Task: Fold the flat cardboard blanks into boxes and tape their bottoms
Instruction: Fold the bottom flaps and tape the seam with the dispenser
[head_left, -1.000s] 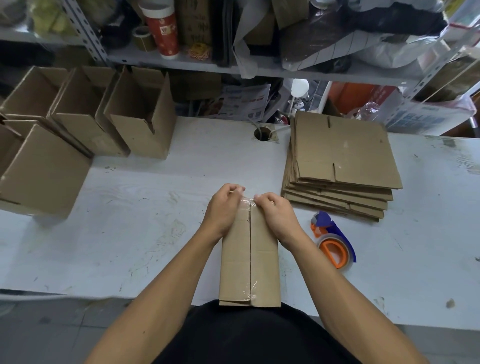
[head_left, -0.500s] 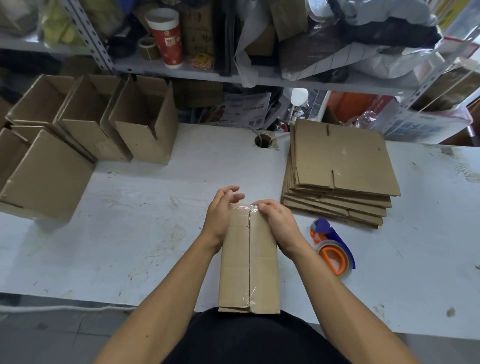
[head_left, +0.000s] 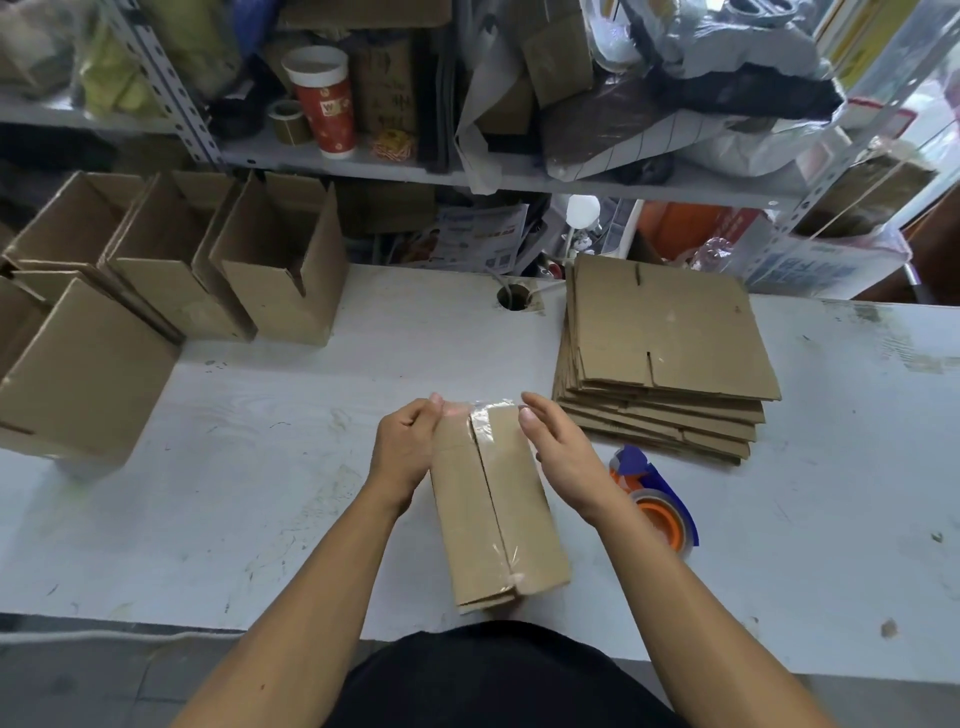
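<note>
Cardboard box (head_left: 493, 499) stands bottom-up on the tabletop (head_left: 270, 467) before us so its taped seam faces us. Our left hand (head_left: 408, 447) curls around the far left corner, steadying it, while our right hand (head_left: 558, 452) hovers open beside the right edge, gripping nothing.

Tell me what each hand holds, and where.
Left hand grips the taped box at its far left corner; right hand, fingers straight, touches its right side.
</note>
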